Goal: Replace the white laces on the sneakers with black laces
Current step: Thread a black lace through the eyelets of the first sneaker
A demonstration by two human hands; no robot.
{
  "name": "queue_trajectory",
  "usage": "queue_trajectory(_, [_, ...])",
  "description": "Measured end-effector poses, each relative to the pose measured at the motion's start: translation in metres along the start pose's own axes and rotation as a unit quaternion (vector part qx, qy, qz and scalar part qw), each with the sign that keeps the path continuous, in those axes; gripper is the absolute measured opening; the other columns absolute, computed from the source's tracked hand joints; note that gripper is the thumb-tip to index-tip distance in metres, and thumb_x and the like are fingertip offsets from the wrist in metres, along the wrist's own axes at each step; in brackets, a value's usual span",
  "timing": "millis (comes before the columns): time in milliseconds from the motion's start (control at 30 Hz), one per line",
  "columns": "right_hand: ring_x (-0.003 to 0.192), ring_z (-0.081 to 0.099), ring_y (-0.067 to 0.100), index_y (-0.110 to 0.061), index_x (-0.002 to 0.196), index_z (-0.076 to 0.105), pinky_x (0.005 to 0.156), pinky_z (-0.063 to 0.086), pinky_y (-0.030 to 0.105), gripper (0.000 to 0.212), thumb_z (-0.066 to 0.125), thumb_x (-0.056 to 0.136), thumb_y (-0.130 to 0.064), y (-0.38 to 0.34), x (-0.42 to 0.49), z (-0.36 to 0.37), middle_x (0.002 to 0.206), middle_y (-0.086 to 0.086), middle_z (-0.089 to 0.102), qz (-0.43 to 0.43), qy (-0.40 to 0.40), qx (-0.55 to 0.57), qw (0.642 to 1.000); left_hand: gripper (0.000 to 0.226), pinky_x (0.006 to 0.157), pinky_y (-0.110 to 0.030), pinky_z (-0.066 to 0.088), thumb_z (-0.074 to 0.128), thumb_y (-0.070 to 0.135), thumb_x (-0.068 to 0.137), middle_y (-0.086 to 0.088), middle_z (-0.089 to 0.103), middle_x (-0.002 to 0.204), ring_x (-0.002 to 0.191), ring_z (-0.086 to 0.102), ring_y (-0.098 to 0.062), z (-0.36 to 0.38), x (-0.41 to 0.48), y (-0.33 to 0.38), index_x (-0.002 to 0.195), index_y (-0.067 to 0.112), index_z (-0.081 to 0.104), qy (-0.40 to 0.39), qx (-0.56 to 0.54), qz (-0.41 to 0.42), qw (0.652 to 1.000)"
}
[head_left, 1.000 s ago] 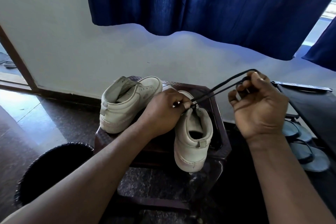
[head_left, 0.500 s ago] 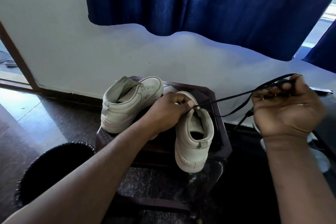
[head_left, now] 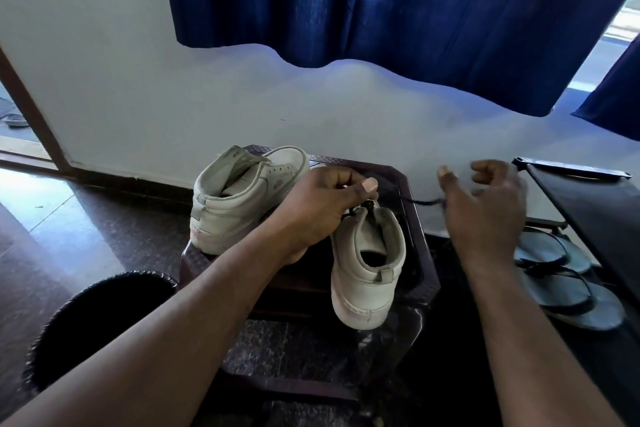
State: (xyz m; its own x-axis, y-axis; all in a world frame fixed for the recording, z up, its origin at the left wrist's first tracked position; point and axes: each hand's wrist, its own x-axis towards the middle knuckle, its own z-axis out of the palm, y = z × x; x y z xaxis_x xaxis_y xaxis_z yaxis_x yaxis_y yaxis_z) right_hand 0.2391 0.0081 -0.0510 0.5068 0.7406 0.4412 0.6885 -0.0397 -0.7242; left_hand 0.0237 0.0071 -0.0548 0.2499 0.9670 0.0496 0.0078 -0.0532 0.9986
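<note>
You will find a smooth, matt, leather-like upper on the near sneaker (head_left: 363,288) and the far sneaker (head_left: 239,208). The tabletop (head_left: 367,166) is dark glossy plastic with an embossed pattern, and the floor (head_left: 104,218) is polished, reflective stone. The curtain (head_left: 381,10) is woven cloth.

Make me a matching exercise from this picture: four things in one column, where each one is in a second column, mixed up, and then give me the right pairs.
Things
1. blue curtain
2. black bin
3. sandals
4. black lace

Places
A. on the floor at the right, beside the stool
B. stretched from the top of the nearer sneaker toward the right hand
C. hanging above the white wall
D. on the floor at the lower left

Pairs: 1-C, 2-D, 3-A, 4-B
</note>
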Motion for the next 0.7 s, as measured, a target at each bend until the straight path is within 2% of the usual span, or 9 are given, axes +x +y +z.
queue_trajectory(67, [0.103,0.061,0.021,-0.025,0.108,0.068,0.091,0.049,0.037,0.029,0.069,0.092,-0.049,-0.013,-0.011,0.005,0.114,-0.003,0.059,-0.079,-0.064,0.06,0.993,0.02,0.081,-0.028,0.054,0.065,0.026,0.103,0.003,0.077,0.091,0.083,0.067,-0.007,0.003,-0.001,0.001,0.1,0.01,0.076,-0.007,0.021,0.004,1.0])
queue_trajectory(133, [0.091,0.066,0.021,-0.022,0.091,0.072,0.081,0.053,0.042,0.033,0.06,0.094,-0.052,-0.023,-0.02,0.014,0.098,-0.002,0.069,-0.112,-0.197,0.118,0.967,0.018,0.07,-0.025,0.05,0.065,0.025,0.103,0.006,0.072,0.08,0.071,0.061,-0.006,0.005,-0.002,0.003,0.093,0.014,0.075,0.003,0.049,0.018,0.999])
queue_trajectory(200, [0.08,0.064,0.033,-0.011,0.087,0.071,0.075,0.053,0.054,0.047,0.054,0.096,-0.055,-0.027,-0.026,0.021,0.084,0.016,0.068,-0.096,-0.308,0.159,0.933,0.021,0.068,-0.027,0.048,0.065,0.026,0.102,0.006,0.067,0.075,0.068,0.058,-0.009,0.004,-0.002,0.004,0.084,0.019,0.073,0.015,0.075,0.033,0.997])
queue_trajectory(267, [0.075,0.059,0.033,-0.008,0.085,0.069,0.071,0.051,0.053,0.047,0.058,0.095,-0.052,-0.03,-0.027,0.021,0.085,0.026,0.064,-0.052,-0.347,0.224,0.909,0.02,0.072,-0.038,0.052,0.066,0.029,0.101,-0.002,0.071,0.084,0.073,0.063,-0.02,0.0,0.0,0.002,0.084,0.019,0.073,0.021,0.082,0.032,0.996])
queue_trajectory(367, [0.072,0.051,0.023,-0.018,0.068,0.068,0.071,0.046,0.038,0.032,0.064,0.097,-0.03,-0.035,-0.026,0.014,0.072,0.009,0.061,0.027,-0.33,0.348,0.877,0.02,0.077,-0.036,0.051,0.067,0.027,0.101,-0.002,0.066,0.104,0.083,0.062,-0.014,-0.006,0.002,0.001,0.082,0.023,0.072,0.03,0.085,0.021,0.996])
queue_trajectory(433, [0.071,0.054,0.017,-0.021,0.065,0.068,0.078,0.047,0.035,0.029,0.065,0.092,-0.027,-0.035,-0.022,0.006,0.068,0.0,0.059,0.108,-0.314,0.481,0.811,0.025,0.074,-0.023,0.047,0.065,0.025,0.102,0.011,0.064,0.097,0.078,0.058,-0.001,-0.009,0.002,0.0,0.077,0.027,0.069,0.028,0.107,0.017,0.994])
queue_trajectory(533, [0.073,0.054,0.015,-0.019,0.075,0.062,0.077,0.05,0.033,0.025,0.062,0.097,-0.031,-0.027,-0.005,-0.007,0.072,-0.003,0.056,0.151,-0.279,0.618,0.72,0.028,0.073,-0.026,0.055,0.067,0.02,0.099,0.013,0.066,0.087,0.074,0.063,-0.002,-0.017,0.005,-0.004,0.071,0.023,0.068,0.07,0.17,-0.002,0.983])
queue_trajectory(633, [0.069,0.051,0.012,-0.023,0.076,0.061,0.07,0.044,0.03,0.033,0.05,0.105,-0.034,-0.016,0.011,-0.02,0.072,-0.007,0.055,0.145,-0.228,0.659,0.702,0.027,0.079,-0.027,0.051,0.065,0.015,0.091,0.006,0.066,0.1,0.089,0.067,-0.013,-0.025,0.005,-0.007,0.068,0.027,0.069,0.126,0.272,-0.023,0.954])
queue_trajectory(700, [0.065,0.047,0.011,-0.023,0.079,0.061,0.065,0.04,0.028,0.032,0.049,0.106,-0.034,-0.014,0.014,-0.022,0.069,-0.007,0.051,0.136,-0.215,0.639,0.726,0.019,0.084,-0.036,0.055,0.062,0.018,0.086,0.004,0.07,0.096,0.089,0.071,-0.018,-0.023,0.003,-0.006,0.071,0.021,0.072,0.148,0.286,-0.023,0.947])
